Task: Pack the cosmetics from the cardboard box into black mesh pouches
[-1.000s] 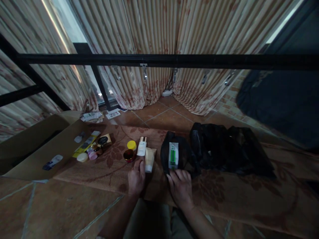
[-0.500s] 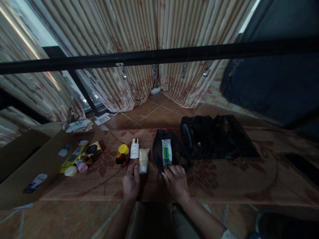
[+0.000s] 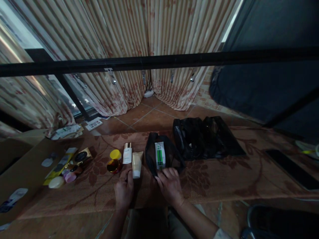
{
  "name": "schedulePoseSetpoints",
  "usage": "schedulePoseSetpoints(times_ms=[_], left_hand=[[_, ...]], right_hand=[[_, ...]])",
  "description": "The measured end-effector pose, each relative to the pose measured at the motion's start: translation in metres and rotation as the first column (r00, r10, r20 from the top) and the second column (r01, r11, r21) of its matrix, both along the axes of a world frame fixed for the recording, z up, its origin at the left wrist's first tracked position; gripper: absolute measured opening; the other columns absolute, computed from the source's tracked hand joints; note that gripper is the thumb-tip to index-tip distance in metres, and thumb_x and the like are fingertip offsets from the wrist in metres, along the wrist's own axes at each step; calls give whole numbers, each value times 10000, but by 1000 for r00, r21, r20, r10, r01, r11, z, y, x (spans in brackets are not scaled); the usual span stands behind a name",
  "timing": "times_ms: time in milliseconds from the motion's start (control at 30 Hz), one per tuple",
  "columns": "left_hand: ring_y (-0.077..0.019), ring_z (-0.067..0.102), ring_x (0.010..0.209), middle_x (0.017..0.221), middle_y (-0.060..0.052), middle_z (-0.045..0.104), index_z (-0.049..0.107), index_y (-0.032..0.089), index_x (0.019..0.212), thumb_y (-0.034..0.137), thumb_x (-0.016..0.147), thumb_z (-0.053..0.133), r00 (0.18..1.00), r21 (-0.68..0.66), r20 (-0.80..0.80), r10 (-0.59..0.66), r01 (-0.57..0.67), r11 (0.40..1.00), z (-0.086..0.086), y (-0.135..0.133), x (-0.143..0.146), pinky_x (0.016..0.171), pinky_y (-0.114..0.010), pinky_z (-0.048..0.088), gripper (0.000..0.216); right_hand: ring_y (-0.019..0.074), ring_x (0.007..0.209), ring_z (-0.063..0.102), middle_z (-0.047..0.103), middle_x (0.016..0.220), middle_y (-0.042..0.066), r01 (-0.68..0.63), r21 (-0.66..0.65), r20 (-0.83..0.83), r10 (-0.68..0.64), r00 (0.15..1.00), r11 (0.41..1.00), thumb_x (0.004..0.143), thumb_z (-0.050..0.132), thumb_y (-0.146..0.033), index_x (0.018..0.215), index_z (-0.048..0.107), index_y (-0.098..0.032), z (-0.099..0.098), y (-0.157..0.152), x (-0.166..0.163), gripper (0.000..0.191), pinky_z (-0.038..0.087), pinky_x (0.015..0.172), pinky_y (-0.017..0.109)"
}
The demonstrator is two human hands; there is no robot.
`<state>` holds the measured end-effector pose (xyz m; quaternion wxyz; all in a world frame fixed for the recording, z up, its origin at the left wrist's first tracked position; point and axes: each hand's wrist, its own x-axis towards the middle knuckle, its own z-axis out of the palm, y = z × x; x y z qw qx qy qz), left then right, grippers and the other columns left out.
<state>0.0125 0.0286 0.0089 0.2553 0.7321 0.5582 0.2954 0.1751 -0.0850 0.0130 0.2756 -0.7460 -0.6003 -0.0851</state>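
Note:
My left hand (image 3: 124,193) lies on the patterned mat (image 3: 224,179), its fingers loosely bent and reaching to the cap end of a cream tube (image 3: 137,164). My right hand (image 3: 170,185) rests curled at the near edge of a small black pouch (image 3: 171,154), its fingertips touching the bottom of a white and green tube (image 3: 159,155) that lies on the pouch. A white bottle (image 3: 127,153), a yellow-lidded jar (image 3: 115,154) and a gold-brown jar (image 3: 113,166) stand just left of the cream tube.
A larger black bag (image 3: 204,136) lies behind the pouch. Several small cosmetics (image 3: 67,167) sit by a flattened cardboard box (image 3: 22,169) on the left. A black bar (image 3: 159,61) crosses the view before striped curtains (image 3: 129,39). A dark phone (image 3: 290,168) lies at right.
The view has swung to the right and down, so everything sits further left in the picture. Both hands have stayed by the cream tube and the pouch, hardly moving.

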Motion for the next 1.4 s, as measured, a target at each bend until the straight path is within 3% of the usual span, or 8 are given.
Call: schedulePoseSetpoints(times_ms=[300, 500, 667, 767, 867, 1033, 1200, 1400], left_hand=[[-195, 654, 850, 959, -66, 693, 620, 190, 999, 433, 851, 446, 999, 15, 35, -40, 40, 999, 1, 0, 0, 711, -268, 481, 334], [-150, 602, 571, 615, 17, 603, 616, 188, 972, 533, 725, 585, 999, 21, 39, -34, 34, 999, 6, -5, 4, 537, -239, 452, 425], [-134, 569, 538, 566, 46, 532, 596, 192, 997, 525, 701, 607, 999, 55, 0, -52, 52, 997, 4, -6, 6, 529, -236, 445, 446], [-148, 581, 594, 633, 24, 545, 587, 189, 1027, 495, 723, 597, 998, 104, -40, -57, 61, 993, 4, -6, 5, 570, -257, 470, 431], [-196, 600, 790, 863, -51, 578, 585, 179, 1059, 464, 721, 610, 996, 214, -79, -50, 66, 975, 4, -5, 5, 706, -314, 504, 443], [-261, 506, 1111, 1187, -113, 495, 563, 208, 1146, 376, 756, 600, 991, 304, -117, -71, 104, 947, 1, -4, 8, 917, -384, 455, 427], [-255, 534, 1080, 1126, -93, 599, 531, 215, 1191, 329, 827, 522, 973, 268, -165, -162, 203, 942, -6, -1, 7, 915, -400, 443, 382], [-247, 567, 1004, 1046, -96, 627, 535, 175, 1153, 330, 785, 565, 986, 281, -132, -105, 139, 950, -10, -4, 6, 885, -379, 451, 401]], right_hand=[[169, 793, 433, 532, 789, 29, 14, -3, 36, -14, 999, 1000, 899, 465, -299, 958, 615, -220, 0, 0, 0, 179, 303, 760, 316], [169, 793, 432, 534, 792, 33, 7, 1, 31, -7, 1000, 1000, 895, 469, -293, 974, 623, -220, -2, -1, 1, 188, 305, 758, 319], [172, 793, 431, 539, 790, 33, 0, 0, 15, 0, 1000, 1000, 897, 468, -287, 982, 623, -215, 0, -1, 1, 191, 304, 759, 322], [173, 791, 430, 543, 789, 34, 8, -8, 20, -8, 1000, 1000, 896, 471, -290, 980, 624, -210, 2, -1, 1, 191, 303, 758, 323], [174, 804, 435, 548, 801, 35, 6, -9, 21, -6, 1000, 1000, 895, 475, -290, 1007, 616, -212, 1, -1, 1, 197, 306, 775, 324], [173, 804, 447, 549, 799, 36, 5, 8, 17, -5, 1000, 1000, 893, 475, -280, 1044, 609, -215, -2, -1, 1, 212, 313, 782, 325], [176, 811, 457, 550, 800, 39, 7, -11, 31, -7, 1000, 1000, 897, 470, -282, 1033, 612, -213, 0, -2, 1, 209, 317, 768, 319], [174, 794, 446, 547, 780, 33, -7, -1, 26, 7, 1000, 1000, 903, 462, -284, 1019, 615, -213, 0, -3, 2, 205, 311, 753, 319]])
